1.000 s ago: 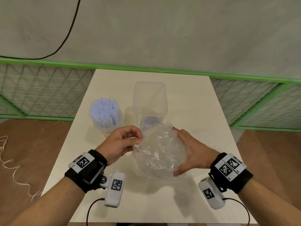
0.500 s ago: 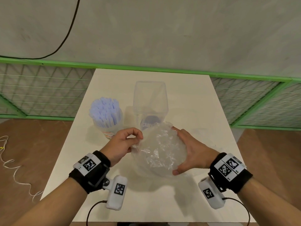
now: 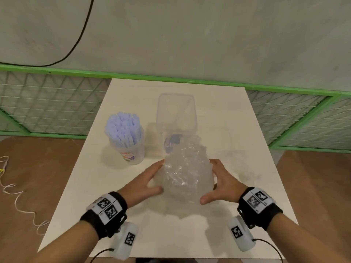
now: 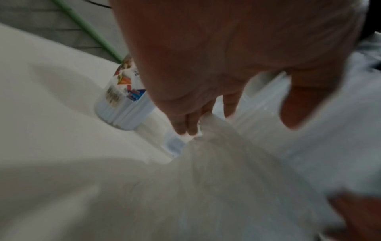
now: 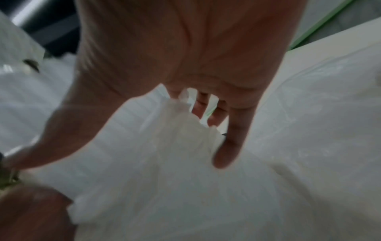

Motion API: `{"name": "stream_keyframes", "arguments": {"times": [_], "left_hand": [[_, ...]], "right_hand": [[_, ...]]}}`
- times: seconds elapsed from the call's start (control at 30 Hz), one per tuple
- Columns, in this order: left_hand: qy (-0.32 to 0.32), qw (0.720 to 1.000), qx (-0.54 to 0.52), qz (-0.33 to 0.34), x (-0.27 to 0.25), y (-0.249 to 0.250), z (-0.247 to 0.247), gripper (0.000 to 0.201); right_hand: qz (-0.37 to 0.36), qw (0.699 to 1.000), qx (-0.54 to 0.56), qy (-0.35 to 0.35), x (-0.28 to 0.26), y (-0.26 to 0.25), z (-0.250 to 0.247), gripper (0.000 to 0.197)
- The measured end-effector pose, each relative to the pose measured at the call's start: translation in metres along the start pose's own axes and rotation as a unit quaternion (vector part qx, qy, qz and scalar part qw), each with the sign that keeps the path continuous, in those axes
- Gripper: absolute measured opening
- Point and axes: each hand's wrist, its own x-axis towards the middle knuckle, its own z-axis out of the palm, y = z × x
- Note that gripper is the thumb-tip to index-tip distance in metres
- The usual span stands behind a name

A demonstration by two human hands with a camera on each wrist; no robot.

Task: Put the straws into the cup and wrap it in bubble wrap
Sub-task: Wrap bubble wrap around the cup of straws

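A crumpled bubble wrap bundle [image 3: 186, 173] stands in the middle of the white table [image 3: 237, 120], and what it holds is hidden. My left hand [image 3: 152, 177] cups its left side, thumb low and fingers up the side. My right hand [image 3: 220, 179] cups the right side the same way. In the left wrist view my left hand [image 4: 206, 65] spreads over the bubble wrap [image 4: 226, 163]. My right hand [image 5: 185, 57] lies on the wrap [image 5: 175, 154]. Pale blue straws [image 3: 123, 128] stand in a labelled clear tub [image 3: 131, 154] at the left. A tall clear cup [image 3: 176, 111] stands behind the bundle.
A thin clear plastic sheet [image 3: 239, 160] lies flat on the table to the right of my right hand. A green wire fence [image 3: 57, 111] runs behind the table. A white cord [image 3: 11, 186] lies on the brown floor at the left.
My left hand has let go of its pinch on the wrap's edge and now lies spread against the bundle's left side. The bundle stands taller and narrower. My right hand stays put.
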Motion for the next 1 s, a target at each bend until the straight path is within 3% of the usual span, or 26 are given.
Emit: {"name": "stream_keyframes", "arguments": {"times": [0.07, 0.17, 0.3, 0.43, 0.53, 0.67, 0.77, 0.9, 1.0], "left_hand": [[-0.032, 0.990, 0.135, 0.004, -0.002, -0.002, 0.008, 0.107], [0.061, 0.988, 0.139, 0.032, 0.015, -0.007, 0.023, 0.132], [0.094, 0.995, 0.023, 0.004, 0.034, -0.015, 0.032, 0.130], [0.158, 0.987, 0.002, 0.017, 0.030, -0.011, 0.038, 0.104], [0.202, 0.979, -0.020, 0.032, 0.027, -0.009, 0.032, 0.097], [0.205, 0.978, -0.043, -0.012, 0.024, -0.023, 0.030, 0.092], [0.216, 0.973, -0.076, -0.036, 0.024, -0.031, 0.032, 0.105], [0.193, 0.976, -0.099, -0.019, 0.027, -0.025, 0.031, 0.095], [0.137, 0.990, -0.039, -0.019, 0.026, -0.035, 0.023, 0.116]], "right_hand": [[-0.011, 0.999, -0.011, -0.028, -0.003, 0.001, 0.001, 0.131], [-0.017, 1.000, -0.009, -0.011, 0.001, 0.004, 0.011, 0.132], [0.004, 0.997, -0.025, 0.074, 0.010, 0.007, 0.021, 0.120], [-0.003, 0.987, 0.066, 0.145, 0.014, 0.013, 0.026, 0.099], [-0.004, 0.974, 0.123, 0.192, 0.024, 0.011, 0.036, 0.093], [0.008, 0.973, 0.102, 0.207, 0.039, 0.001, 0.059, 0.081], [0.003, 0.980, 0.066, 0.187, 0.046, -0.004, 0.062, 0.090], [0.015, 0.984, 0.039, 0.172, 0.049, -0.002, 0.059, 0.107], [0.028, 0.984, 0.033, 0.174, 0.047, -0.001, 0.063, 0.102]]}}
